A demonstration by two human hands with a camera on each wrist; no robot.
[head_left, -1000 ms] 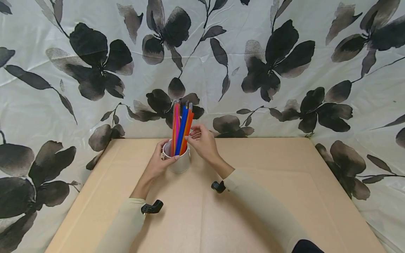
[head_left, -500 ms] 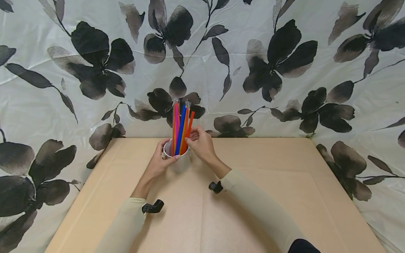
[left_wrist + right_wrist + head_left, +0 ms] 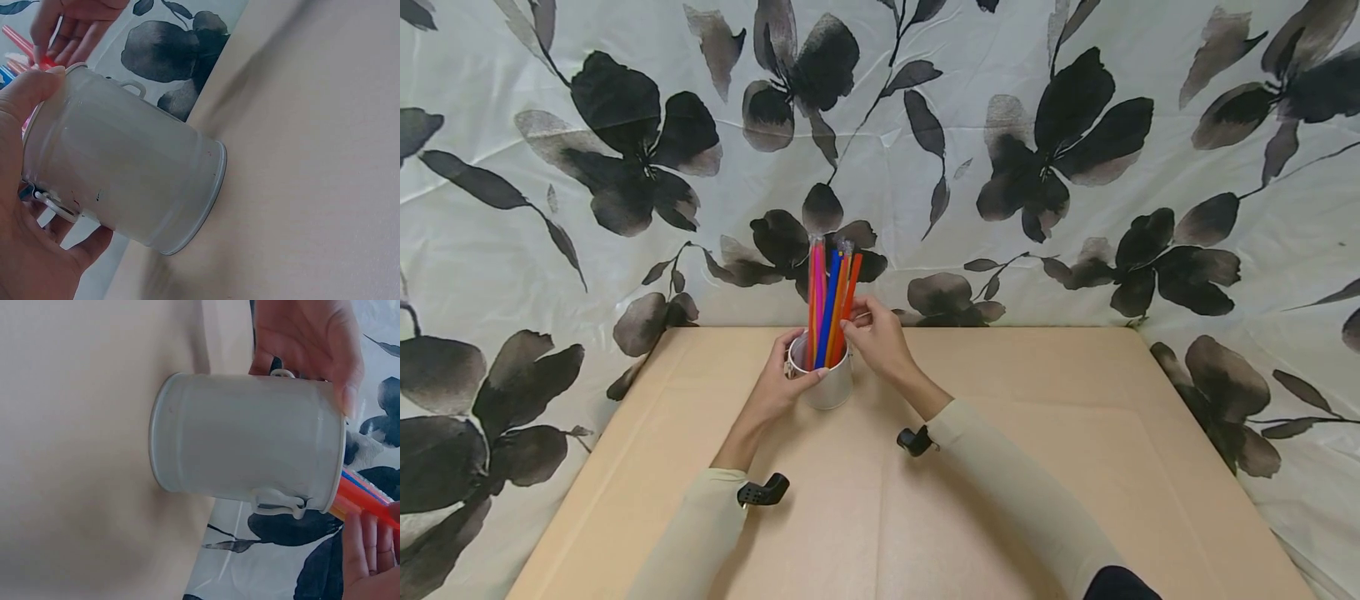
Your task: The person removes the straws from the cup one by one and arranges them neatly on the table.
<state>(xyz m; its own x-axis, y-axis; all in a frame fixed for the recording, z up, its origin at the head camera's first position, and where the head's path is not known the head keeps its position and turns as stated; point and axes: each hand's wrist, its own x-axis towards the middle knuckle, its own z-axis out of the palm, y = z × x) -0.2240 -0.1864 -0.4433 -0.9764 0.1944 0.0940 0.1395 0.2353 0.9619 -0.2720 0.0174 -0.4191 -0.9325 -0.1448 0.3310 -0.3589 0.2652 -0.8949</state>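
My left hand [image 3: 777,380] grips a white metal cup [image 3: 829,392] around its side near the rim, with the thumb at the front. Small looped handles show on the cup's sides in both wrist views. A bunch of slim, pen-like sticks stands in it, among them a pink stick [image 3: 819,292] and a blue stick [image 3: 828,312], several with clear ends at the top. My right hand [image 3: 883,340], just right of the rim, pinches an orange-red pen-like stick [image 3: 853,286] between thumb and fingers. The stick's lower part is hidden inside the cup.
A light tan tabletop [image 3: 1000,467] lies under the cup and both forearms. Behind it hangs a white cloth [image 3: 925,208] printed with dark flowers. Black bands [image 3: 763,490] with small devices sit on both wrists.
The orange-red stick first tilted right, away from the bunch and lower, then rose slightly in my right hand. My left hand and the cup have hardly moved.
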